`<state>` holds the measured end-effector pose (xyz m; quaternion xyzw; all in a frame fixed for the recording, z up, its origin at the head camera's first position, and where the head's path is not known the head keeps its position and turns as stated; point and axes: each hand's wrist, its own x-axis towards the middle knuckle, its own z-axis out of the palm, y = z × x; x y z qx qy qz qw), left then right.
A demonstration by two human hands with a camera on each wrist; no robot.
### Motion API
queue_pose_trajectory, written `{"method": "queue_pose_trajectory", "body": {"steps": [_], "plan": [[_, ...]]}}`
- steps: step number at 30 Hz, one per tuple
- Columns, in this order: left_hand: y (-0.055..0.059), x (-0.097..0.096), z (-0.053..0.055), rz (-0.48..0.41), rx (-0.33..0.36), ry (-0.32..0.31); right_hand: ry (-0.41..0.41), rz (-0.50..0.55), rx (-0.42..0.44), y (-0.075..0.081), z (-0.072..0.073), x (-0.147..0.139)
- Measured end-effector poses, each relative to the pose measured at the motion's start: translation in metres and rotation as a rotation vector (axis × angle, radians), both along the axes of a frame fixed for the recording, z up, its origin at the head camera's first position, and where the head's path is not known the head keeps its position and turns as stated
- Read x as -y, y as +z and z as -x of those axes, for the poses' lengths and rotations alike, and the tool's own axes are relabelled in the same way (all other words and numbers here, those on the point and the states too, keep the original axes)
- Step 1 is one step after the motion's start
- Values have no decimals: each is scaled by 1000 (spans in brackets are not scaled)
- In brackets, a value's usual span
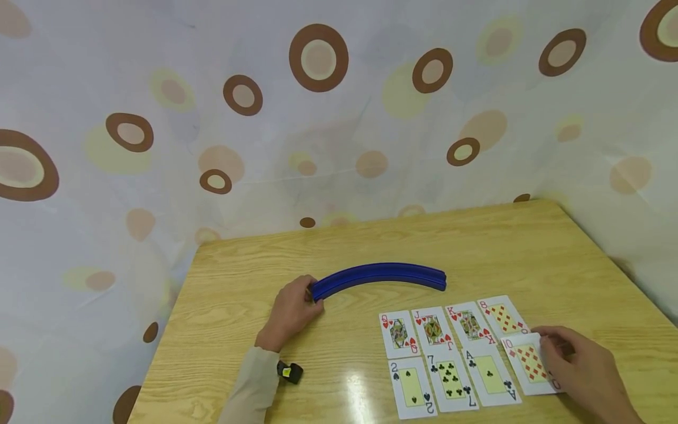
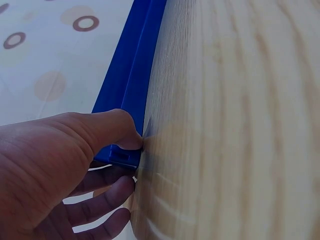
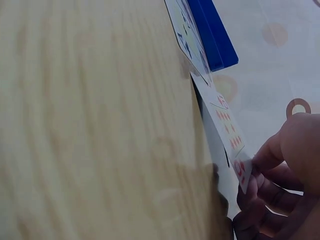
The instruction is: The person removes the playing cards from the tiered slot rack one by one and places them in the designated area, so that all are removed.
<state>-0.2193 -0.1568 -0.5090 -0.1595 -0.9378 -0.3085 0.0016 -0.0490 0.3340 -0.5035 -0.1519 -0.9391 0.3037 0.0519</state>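
My left hand (image 1: 293,309) pinches the left end of a curved blue card holder (image 1: 381,272), thumb on the near side in the left wrist view. At the right, my right hand (image 1: 582,359) pinches the ten of diamonds (image 1: 529,362) by its right edge. In the right wrist view that card (image 3: 227,127) is tilted, its held edge raised off the wood. Face up beside it lie the ace of clubs (image 1: 488,374), seven of clubs (image 1: 450,380) and two of spades (image 1: 413,388). Behind them are the eight of diamonds (image 1: 502,318), king (image 1: 468,324), jack (image 1: 431,330) and queen of hearts (image 1: 398,334).
The wooden table (image 1: 254,265) ends at a patterned cloth wall (image 1: 339,147) at the back and sides. A small black object (image 1: 290,372) with a yellow-green mark shows beside the left sleeve (image 1: 251,383).
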Motion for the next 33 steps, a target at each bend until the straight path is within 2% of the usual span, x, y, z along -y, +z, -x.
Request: {"method": "queue_pose_trajectory", "body": {"steps": [8, 18, 25, 27, 28, 33], "plan": [[2, 1, -1, 6, -7, 6, 29, -13, 1, -2, 1, -5], [3, 0, -2, 13, -3, 13, -13, -18, -63, -4, 1, -4], [3, -4, 0, 23, -10, -12, -20, 44, -61, -3, 0, 4], [4, -4, 1, 32, -11, -19, 6, 39, -97, -3, 2, 9], [-3, -2, 4, 32, -15, -24, 19, 37, -122, -3, 4, 12], [-2, -3, 5, 6, 0, -47, 127, 0, -356, 1, 26, 33]]}}
